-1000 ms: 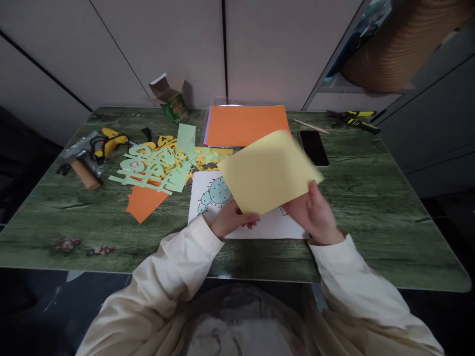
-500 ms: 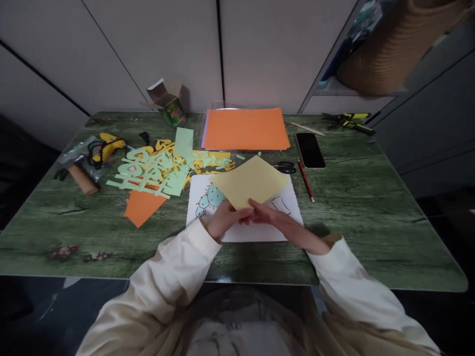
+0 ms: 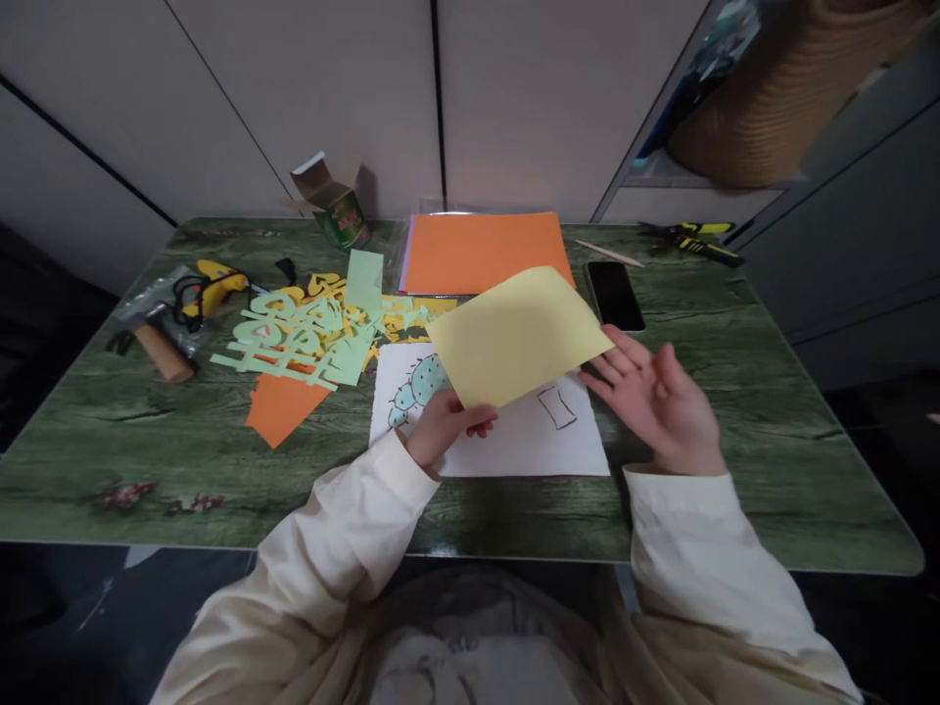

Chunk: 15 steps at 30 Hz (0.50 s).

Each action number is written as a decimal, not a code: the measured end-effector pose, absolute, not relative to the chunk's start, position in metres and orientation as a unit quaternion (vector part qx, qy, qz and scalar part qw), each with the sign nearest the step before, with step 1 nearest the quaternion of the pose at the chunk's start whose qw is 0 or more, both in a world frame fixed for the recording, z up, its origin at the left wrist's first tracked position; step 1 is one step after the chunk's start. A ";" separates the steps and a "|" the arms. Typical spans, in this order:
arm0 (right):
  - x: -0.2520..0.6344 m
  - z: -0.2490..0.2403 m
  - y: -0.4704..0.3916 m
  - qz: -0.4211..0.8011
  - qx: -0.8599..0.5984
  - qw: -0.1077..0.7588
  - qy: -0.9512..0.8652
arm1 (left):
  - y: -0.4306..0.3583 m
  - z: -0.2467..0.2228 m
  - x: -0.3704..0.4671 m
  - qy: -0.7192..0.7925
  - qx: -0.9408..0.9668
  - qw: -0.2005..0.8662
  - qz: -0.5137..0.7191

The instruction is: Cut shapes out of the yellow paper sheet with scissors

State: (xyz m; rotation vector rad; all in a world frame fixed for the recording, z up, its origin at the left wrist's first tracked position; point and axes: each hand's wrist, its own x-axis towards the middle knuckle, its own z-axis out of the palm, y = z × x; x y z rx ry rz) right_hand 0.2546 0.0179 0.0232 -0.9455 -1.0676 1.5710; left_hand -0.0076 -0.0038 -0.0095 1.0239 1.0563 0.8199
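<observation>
My left hand (image 3: 446, 428) pinches the lower left corner of a pale yellow sheet of paper (image 3: 518, 338), holding it tilted above the table. My right hand (image 3: 657, 406) is open, palm turned up, its fingertips close to the sheet's right corner; whether they touch it I cannot tell. Under the sheet lies white drawing paper (image 3: 514, 452) with a blue-green cactus (image 3: 418, 387) drawn at its left and a small black outline shape (image 3: 558, 407) at its right. The yellow sheet hides the middle of the drawing.
Green and yellow paper cut-outs (image 3: 294, 333) lie left, over an orange scrap (image 3: 286, 411). Beyond are a hammer (image 3: 163, 352), a yellow glue gun (image 3: 216, 289) and an opened box (image 3: 342, 215). Orange sheets (image 3: 485, 250) lie at the back; a phone (image 3: 615, 296) and pliers (image 3: 701, 243) are right.
My right hand has moved right, away from my left hand, and opened. The yellow sheet has swung flatter and wider, now covering the scissors and red pencil.
</observation>
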 end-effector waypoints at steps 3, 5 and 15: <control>0.259 0.023 0.019 0.624 -0.385 0.525 -0.433 | -0.004 -0.008 -0.006 0.462 0.453 0.671 0.361; 0.258 0.022 0.019 0.619 -0.382 0.539 -0.425 | -0.005 -0.007 -0.005 0.461 0.452 0.672 0.364; 0.241 0.019 0.011 0.678 -0.352 0.471 -0.440 | -0.007 -0.004 -0.002 0.479 0.465 0.633 0.392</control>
